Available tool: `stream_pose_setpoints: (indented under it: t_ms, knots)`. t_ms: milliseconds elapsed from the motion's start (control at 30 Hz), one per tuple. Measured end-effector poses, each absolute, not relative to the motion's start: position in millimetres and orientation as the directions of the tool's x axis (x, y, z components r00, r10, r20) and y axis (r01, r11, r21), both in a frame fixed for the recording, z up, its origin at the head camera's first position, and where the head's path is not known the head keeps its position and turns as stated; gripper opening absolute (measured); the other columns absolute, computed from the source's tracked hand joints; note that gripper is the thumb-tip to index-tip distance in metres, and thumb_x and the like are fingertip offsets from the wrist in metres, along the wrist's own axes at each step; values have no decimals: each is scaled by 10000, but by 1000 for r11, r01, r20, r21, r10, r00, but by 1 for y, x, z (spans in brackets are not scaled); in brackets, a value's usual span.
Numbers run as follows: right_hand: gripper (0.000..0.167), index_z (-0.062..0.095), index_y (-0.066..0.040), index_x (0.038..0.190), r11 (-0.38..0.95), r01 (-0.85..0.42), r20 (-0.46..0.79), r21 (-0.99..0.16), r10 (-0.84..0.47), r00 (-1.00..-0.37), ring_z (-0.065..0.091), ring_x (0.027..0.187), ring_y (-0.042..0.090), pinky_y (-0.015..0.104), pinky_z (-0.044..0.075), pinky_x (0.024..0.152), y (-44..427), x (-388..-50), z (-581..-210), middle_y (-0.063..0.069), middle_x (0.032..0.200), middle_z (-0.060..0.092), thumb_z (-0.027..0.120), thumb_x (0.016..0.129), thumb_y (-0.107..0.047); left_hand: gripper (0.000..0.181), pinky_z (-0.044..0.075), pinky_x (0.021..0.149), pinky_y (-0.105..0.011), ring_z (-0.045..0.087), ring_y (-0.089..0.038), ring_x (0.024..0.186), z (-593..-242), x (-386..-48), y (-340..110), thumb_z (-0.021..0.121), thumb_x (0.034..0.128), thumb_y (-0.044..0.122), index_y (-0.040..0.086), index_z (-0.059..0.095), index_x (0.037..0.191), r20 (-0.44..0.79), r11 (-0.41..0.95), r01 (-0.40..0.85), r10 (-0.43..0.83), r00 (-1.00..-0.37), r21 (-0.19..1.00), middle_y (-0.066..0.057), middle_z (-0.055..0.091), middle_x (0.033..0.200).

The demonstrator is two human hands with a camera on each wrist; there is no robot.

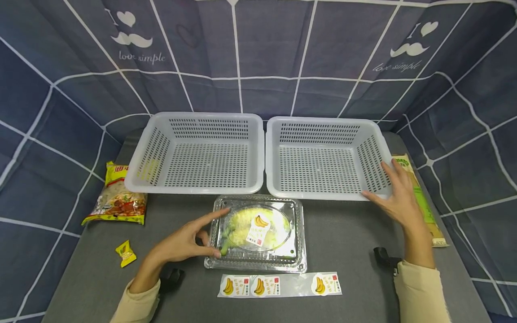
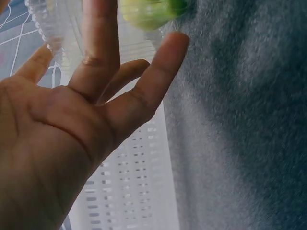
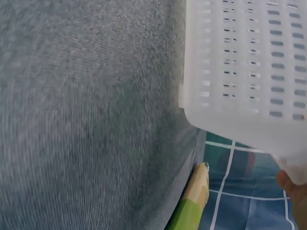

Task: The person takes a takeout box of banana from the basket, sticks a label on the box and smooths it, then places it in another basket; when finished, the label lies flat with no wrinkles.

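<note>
My left hand is at the left side of a clear plastic clamshell box. Its index finger reaches over the lid's upper left, and the thumb touches the lower left edge. In the left wrist view the fingers spread out beside the box. Yellow-green contents, their kind unclear, show through the lid, which bears a banana sticker. At the front right corner of the right white basket, my right hand touches the rim with thumb and fingers spread. The right wrist view catches only a fingertip by the basket.
Another white basket stands to the left. A strip of banana stickers lies before the box. At left are a yellow-topped food packet and a small yellow wrapped piece. A green and beige packet lies at right.
</note>
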State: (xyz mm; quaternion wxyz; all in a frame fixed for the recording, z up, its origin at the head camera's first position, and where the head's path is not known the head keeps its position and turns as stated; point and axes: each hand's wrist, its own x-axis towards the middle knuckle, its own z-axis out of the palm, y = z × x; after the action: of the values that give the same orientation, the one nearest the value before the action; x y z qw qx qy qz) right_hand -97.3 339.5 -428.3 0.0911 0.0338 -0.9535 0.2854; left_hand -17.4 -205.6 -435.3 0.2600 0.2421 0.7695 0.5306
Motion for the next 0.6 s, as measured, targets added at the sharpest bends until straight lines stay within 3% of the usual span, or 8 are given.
stream_pose_setpoints:
  t_ms: [167, 333, 500, 567, 600]
  knots:
    - [978, 300, -137, 1547, 857, -130, 217, -498, -22, -976, 188, 1435, 516, 737, 216, 1044, 337, -98, -429, 184, 1627, 158, 815, 759, -402, 910, 461, 503, -276, 502, -75, 538, -440, -16, -205, 789, 828, 154, 202, 252, 1561, -97, 258, 102, 656, -748, 961, -129, 551, 896]
    - [958, 314, -114, 1539, 868, -147, 236, -474, -35, -971, 181, 1447, 495, 715, 183, 1085, 336, -99, -429, 185, 1622, 175, 786, 779, -456, 882, 421, 451, -245, 401, -31, 505, -443, -16, -203, 780, 825, 73, 166, 276, 1543, -61, 182, 74, 637, -769, 980, -155, 481, 1297]
    - [964, 306, -99, 1540, 874, -147, 236, -463, -39, -971, 181, 1450, 486, 713, 184, 1084, 336, -99, -430, 200, 1612, 191, 776, 784, -469, 847, 397, 413, -233, 372, -18, 462, -443, -15, -202, 758, 834, 30, 152, 290, 1529, -52, 123, 31, 618, -785, 992, -115, 418, 1402]
    - [967, 302, -100, 1541, 876, -144, 233, -460, -37, -972, 186, 1448, 486, 713, 189, 1080, 336, -98, -431, 202, 1611, 193, 773, 785, -475, 841, 400, 408, -237, 382, -28, 461, -441, -14, -201, 755, 833, 17, 148, 296, 1525, -49, 116, 29, 612, -789, 993, -140, 323, 1495]
    - [967, 302, -103, 1542, 876, -141, 231, -461, -35, -972, 188, 1446, 486, 713, 189, 1079, 336, -98, -431, 200, 1612, 192, 773, 785, -475, 833, 404, 410, -241, 382, -32, 463, -440, -13, -201, 752, 835, 16, 149, 301, 1523, -50, 121, 32, 611, -790, 992, -138, 181, 1578]
